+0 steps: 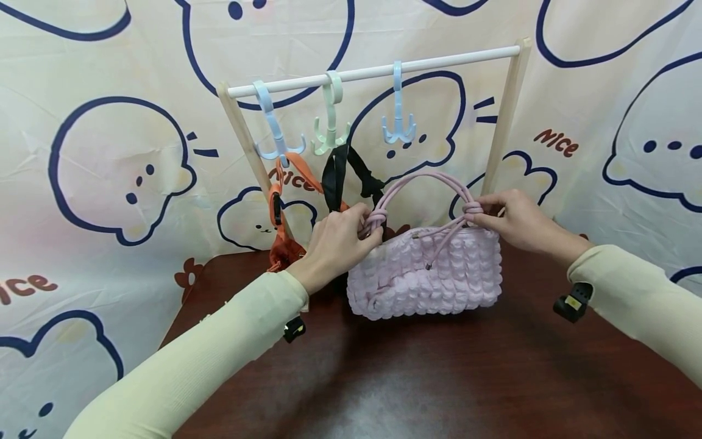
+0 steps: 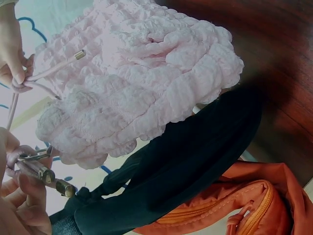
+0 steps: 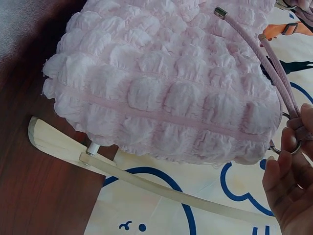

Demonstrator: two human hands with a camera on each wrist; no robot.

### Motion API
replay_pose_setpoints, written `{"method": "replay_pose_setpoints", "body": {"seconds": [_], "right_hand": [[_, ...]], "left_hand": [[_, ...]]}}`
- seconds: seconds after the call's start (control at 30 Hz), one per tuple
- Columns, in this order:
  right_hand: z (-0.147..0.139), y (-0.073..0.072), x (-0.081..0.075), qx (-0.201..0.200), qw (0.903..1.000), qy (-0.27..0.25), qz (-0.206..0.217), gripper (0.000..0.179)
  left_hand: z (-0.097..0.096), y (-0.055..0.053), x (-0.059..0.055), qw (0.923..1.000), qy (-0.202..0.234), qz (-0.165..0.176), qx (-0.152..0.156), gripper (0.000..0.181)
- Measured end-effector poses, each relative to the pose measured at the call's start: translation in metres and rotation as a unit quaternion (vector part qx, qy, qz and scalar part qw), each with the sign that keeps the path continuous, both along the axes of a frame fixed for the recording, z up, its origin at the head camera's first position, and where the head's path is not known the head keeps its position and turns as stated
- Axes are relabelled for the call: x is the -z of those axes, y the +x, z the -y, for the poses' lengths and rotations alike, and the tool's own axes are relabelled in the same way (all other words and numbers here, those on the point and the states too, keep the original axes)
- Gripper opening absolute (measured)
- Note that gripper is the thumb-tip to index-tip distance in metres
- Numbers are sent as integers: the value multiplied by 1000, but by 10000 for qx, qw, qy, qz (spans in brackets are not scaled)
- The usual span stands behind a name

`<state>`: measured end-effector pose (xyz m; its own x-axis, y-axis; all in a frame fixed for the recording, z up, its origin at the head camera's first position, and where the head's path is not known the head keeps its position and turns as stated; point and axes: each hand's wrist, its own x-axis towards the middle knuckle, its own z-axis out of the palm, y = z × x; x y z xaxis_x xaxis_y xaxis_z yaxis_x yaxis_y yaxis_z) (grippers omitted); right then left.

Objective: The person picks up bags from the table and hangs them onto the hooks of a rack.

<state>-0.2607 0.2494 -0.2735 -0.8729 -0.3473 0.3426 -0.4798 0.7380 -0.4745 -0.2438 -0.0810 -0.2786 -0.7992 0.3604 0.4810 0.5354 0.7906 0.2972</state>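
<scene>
A pale pink puffy handbag point(image 1: 428, 274) hangs between both hands, close over the dark table, its cord handle point(image 1: 425, 177) arching above it. My left hand point(image 1: 342, 241) pinches the knot at the handle's left end. At the other end, my right hand point(image 1: 512, 219) grips the right knot, near a metal ring seen in the right wrist view. Loose cord ends with metal tips dangle over the bag's front. Behind the left hand hang an orange bag point(image 1: 285, 250) and a black bag point(image 2: 195, 161), each partly hidden.
A rack with a white rod point(image 1: 439, 62) and wooden posts point(image 1: 506, 116) stands at the back. On the rod hang a left blue hook point(image 1: 274, 128), a green hook point(image 1: 331, 116) and a right blue hook point(image 1: 398, 110) that bears nothing. A patterned cloth point(image 1: 126, 171) covers the wall behind.
</scene>
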Motion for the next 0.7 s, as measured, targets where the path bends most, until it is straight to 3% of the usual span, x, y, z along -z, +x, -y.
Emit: {"method": "replay_pose_setpoints", "body": {"seconds": [0.53,0.7], "right_hand": [[4,2,-7,415,9989,-184,-118,25],[4,2,-9,455,9982,-228,-331,23]], "left_hand": [[0,-3,-7,9998,140,-119,-4,19],[0,-4,-8,9997,231,-122,-40,19]]}}
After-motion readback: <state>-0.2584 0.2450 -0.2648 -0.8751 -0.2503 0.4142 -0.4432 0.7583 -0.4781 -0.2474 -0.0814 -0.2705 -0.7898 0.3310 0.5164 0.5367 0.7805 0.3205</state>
